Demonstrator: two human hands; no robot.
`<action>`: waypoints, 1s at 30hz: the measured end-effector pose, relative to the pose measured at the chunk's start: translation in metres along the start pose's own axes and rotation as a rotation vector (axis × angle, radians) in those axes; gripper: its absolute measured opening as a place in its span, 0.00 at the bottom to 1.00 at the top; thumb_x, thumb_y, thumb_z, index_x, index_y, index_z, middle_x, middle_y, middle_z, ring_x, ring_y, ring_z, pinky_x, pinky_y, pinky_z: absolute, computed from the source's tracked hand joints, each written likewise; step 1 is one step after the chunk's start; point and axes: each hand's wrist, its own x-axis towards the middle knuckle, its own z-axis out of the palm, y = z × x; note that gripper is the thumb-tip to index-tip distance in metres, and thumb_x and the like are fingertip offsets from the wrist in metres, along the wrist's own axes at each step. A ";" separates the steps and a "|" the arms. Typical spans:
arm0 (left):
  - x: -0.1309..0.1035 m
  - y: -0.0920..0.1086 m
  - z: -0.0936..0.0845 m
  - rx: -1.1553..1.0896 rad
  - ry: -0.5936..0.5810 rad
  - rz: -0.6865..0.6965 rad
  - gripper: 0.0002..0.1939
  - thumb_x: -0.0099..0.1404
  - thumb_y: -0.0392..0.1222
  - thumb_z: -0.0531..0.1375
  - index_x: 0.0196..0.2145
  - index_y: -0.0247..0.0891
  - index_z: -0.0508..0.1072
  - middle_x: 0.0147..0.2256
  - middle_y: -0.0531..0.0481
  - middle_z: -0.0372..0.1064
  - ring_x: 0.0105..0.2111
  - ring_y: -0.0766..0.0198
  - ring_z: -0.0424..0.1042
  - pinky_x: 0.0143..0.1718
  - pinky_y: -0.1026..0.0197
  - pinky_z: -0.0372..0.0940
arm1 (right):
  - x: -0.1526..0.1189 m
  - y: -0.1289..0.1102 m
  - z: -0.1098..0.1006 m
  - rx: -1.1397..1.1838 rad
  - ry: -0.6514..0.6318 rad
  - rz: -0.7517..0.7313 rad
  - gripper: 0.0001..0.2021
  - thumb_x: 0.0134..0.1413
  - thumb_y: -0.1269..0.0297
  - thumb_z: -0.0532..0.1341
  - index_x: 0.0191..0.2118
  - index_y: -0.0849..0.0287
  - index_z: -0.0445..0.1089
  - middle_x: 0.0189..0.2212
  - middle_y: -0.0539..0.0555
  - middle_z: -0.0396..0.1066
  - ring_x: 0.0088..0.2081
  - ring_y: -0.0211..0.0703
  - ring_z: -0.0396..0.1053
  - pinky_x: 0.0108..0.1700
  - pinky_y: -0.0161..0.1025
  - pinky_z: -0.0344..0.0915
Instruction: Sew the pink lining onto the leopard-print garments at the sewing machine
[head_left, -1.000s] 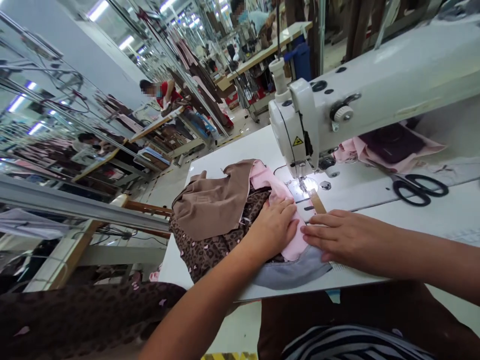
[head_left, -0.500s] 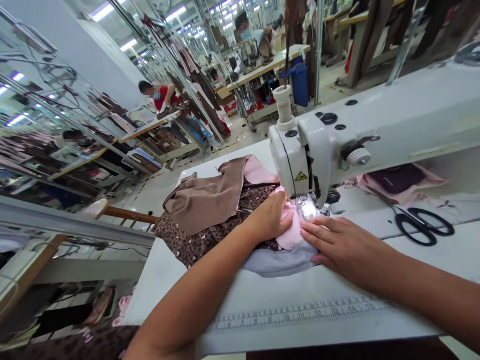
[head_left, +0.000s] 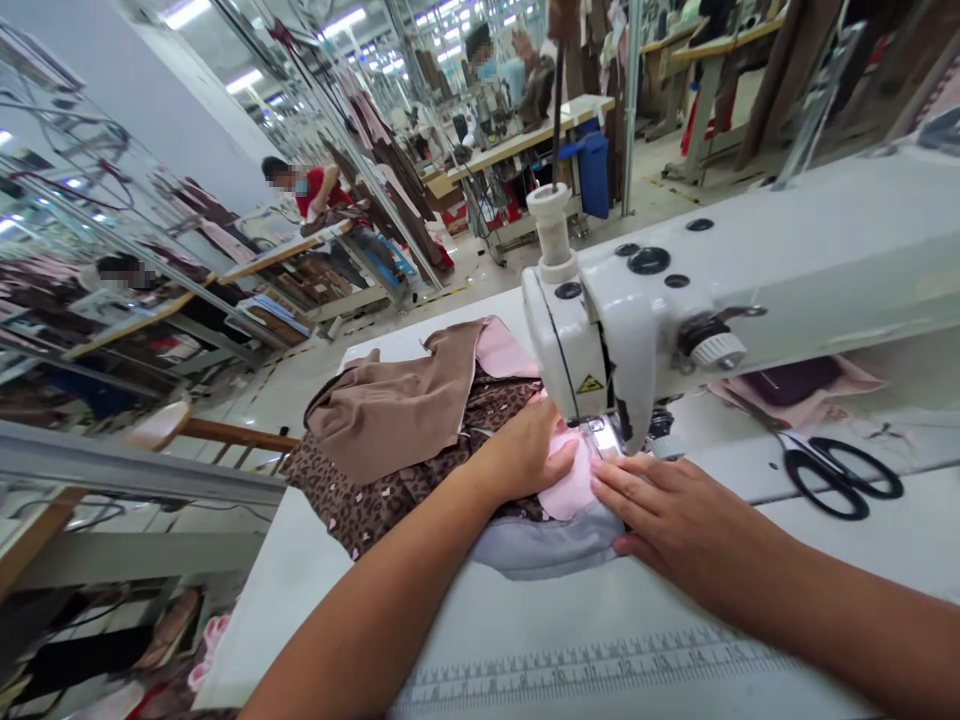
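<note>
A pink fabric piece (head_left: pixel 568 488) lies under the lit presser foot (head_left: pixel 604 438) of a white sewing machine (head_left: pixel 577 340). My left hand (head_left: pixel 534 452) rests on its left side, thumb spread from the fingers, whose tips are partly hidden by the machine head. With fingers stretched, my right hand (head_left: pixel 671 505) lies flat at the pink fabric's right edge, close to the foot. Grey-blue fabric (head_left: pixel 544 548) sticks out beneath, towards me. Leopard-print fabric (head_left: pixel 382 510) and a brown fabric piece (head_left: pixel 394 405) spread to the left of my left hand.
Black-handled scissors (head_left: pixel 844 478) lie right of my right hand. Behind them, under the machine arm, sits folded pink and dark fabric (head_left: pixel 795 385). A printed ruler (head_left: pixel 600 672) runs along the table's near edge. Co-workers sit at other sewing tables (head_left: pixel 281 250) beyond.
The view has shifted slightly, so machine and fabrics appear lower and further left. Both hands stay on the fabric, in nearly the same place beside the presser foot.
</note>
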 end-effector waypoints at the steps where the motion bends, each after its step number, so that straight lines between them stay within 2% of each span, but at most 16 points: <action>1: 0.000 0.000 0.000 0.002 0.000 -0.002 0.14 0.66 0.34 0.59 0.49 0.37 0.69 0.43 0.43 0.76 0.43 0.55 0.76 0.63 0.49 0.64 | 0.000 0.000 0.000 0.003 -0.002 0.003 0.30 0.78 0.59 0.37 0.51 0.65 0.76 0.50 0.55 0.79 0.44 0.46 0.72 0.40 0.44 0.63; 9: 0.000 0.002 -0.001 0.042 -0.037 -0.023 0.14 0.68 0.36 0.57 0.51 0.36 0.70 0.44 0.42 0.77 0.48 0.53 0.76 0.61 0.50 0.66 | 0.003 0.001 -0.001 0.015 0.014 0.007 0.31 0.78 0.60 0.36 0.50 0.66 0.77 0.49 0.55 0.80 0.41 0.45 0.71 0.38 0.44 0.61; 18: 0.001 0.001 -0.001 0.056 -0.067 -0.018 0.04 0.67 0.36 0.57 0.41 0.39 0.70 0.46 0.42 0.76 0.49 0.54 0.75 0.63 0.50 0.64 | 0.004 0.002 -0.002 0.017 0.005 -0.001 0.30 0.79 0.61 0.37 0.50 0.66 0.77 0.50 0.55 0.79 0.41 0.44 0.72 0.37 0.44 0.62; 23: 0.002 0.002 -0.002 0.072 -0.043 0.009 0.02 0.67 0.36 0.57 0.36 0.39 0.69 0.47 0.41 0.75 0.52 0.54 0.74 0.63 0.52 0.64 | 0.002 0.002 -0.001 0.021 -0.012 -0.005 0.29 0.79 0.62 0.38 0.52 0.66 0.76 0.51 0.55 0.79 0.42 0.44 0.72 0.37 0.44 0.61; 26: 0.002 0.001 -0.001 0.075 -0.053 0.011 0.02 0.67 0.36 0.57 0.37 0.39 0.70 0.46 0.41 0.75 0.53 0.52 0.74 0.62 0.50 0.65 | 0.003 0.002 -0.002 0.017 -0.029 -0.005 0.28 0.78 0.62 0.38 0.53 0.66 0.75 0.52 0.55 0.79 0.42 0.45 0.72 0.38 0.44 0.61; 30: 0.002 -0.002 0.001 0.079 -0.082 -0.021 0.08 0.67 0.37 0.58 0.44 0.38 0.72 0.46 0.42 0.77 0.51 0.52 0.75 0.61 0.50 0.66 | 0.003 0.003 -0.004 0.004 -0.040 -0.007 0.29 0.78 0.62 0.38 0.53 0.66 0.75 0.51 0.55 0.79 0.42 0.46 0.71 0.37 0.44 0.61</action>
